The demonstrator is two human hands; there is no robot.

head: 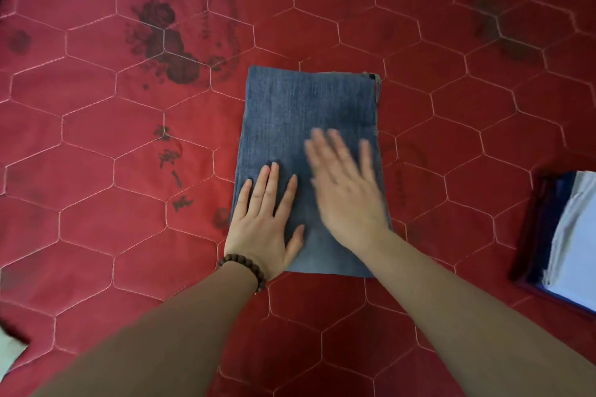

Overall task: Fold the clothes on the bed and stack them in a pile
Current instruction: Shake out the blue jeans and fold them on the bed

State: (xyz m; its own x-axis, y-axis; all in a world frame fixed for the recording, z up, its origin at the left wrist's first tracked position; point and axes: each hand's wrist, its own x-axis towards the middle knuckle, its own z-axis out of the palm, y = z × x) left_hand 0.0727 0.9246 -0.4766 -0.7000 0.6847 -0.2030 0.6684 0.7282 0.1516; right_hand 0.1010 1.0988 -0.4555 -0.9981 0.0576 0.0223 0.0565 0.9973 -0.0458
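- Folded jeans [309, 138] laid flat at bed [96, 171] ctr.
- L hand [264, 222] pressed on jeans, fingers straight, nothing grasped.
- R hand [348, 193] blurred, fingers extended over jeans.
- Folded pile [567, 235] at R edge, apart.

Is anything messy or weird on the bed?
Nothing looks messy. The folded blue denim garment lies flat on the red quilted bedcover under both hands; the dark blotches seem printed on, not spilled.
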